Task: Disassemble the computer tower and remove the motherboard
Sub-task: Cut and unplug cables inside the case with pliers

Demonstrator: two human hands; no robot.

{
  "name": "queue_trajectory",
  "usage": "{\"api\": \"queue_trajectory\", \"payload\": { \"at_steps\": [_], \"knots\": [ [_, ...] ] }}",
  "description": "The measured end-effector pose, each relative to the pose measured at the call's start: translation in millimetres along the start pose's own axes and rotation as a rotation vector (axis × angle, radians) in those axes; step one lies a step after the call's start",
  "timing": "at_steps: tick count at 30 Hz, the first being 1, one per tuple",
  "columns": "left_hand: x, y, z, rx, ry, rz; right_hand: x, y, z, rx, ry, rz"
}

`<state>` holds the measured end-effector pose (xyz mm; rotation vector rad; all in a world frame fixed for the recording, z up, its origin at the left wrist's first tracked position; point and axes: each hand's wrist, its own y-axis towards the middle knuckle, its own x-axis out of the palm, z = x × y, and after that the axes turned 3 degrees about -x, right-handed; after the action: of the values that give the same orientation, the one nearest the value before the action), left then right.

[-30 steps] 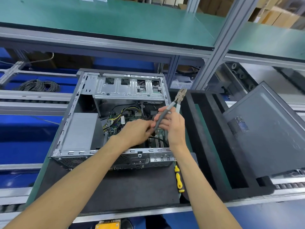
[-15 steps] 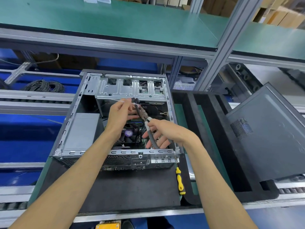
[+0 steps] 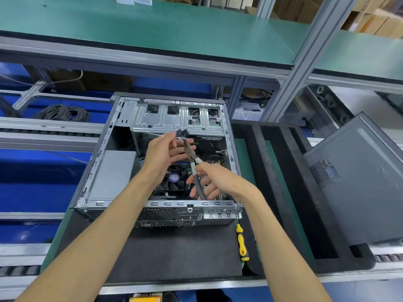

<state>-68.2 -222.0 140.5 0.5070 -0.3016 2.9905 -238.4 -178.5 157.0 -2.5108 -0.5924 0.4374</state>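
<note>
Nearest you, a yellow-handled screwdriver (image 3: 242,244) lies on the black mat (image 3: 174,258), just beside the tower's right rear corner, and you will likely need it for the board screws. The computer tower (image 3: 104,171) lies on its side on that mat with the side panel off and the interior facing up. Your right hand (image 3: 214,180) grips the handles of the pliers (image 3: 193,161), fingers partly spread around the grips, and the nose points up and away toward your left hand. Your left hand (image 3: 164,154) pinches a bundle of black connectors (image 3: 182,133) bound by a white cable tie (image 3: 182,139), lifted above the case; the remaining fingers are extended. The tie is thin, stiff plastic: set the pliers on the tie alone and keep them off the soft cable insulation. The motherboard (image 3: 209,159) sits flat on the case floor, below both hands, largely hidden by them and by the CPU fan (image 3: 174,178). Judge it light, rigid and fragile; hold it by bare edges or by the cooler body, never by components or sockets. Farther right, the removed side panel (image 3: 359,182) leans against the black foam tray (image 3: 272,171).
</note>
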Motion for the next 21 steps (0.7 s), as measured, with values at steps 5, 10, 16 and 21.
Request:
{"api": "queue_trajectory", "payload": {
  "at_steps": [5,10,16,21],
  "knots": [
    [1,0,-2,-0.017,0.038,-0.018,1,4,3,-0.042,0.059,0.034],
    [1,0,-2,-0.032,0.056,0.000,8,10,11,-0.156,0.080,0.119],
    [1,1,-5,-0.031,0.025,-0.029,12,14,14,-0.277,-0.012,0.442],
    [-1,4,-9,-0.025,0.116,0.071,11,10,17,-0.406,0.137,0.318]
  ]
}}
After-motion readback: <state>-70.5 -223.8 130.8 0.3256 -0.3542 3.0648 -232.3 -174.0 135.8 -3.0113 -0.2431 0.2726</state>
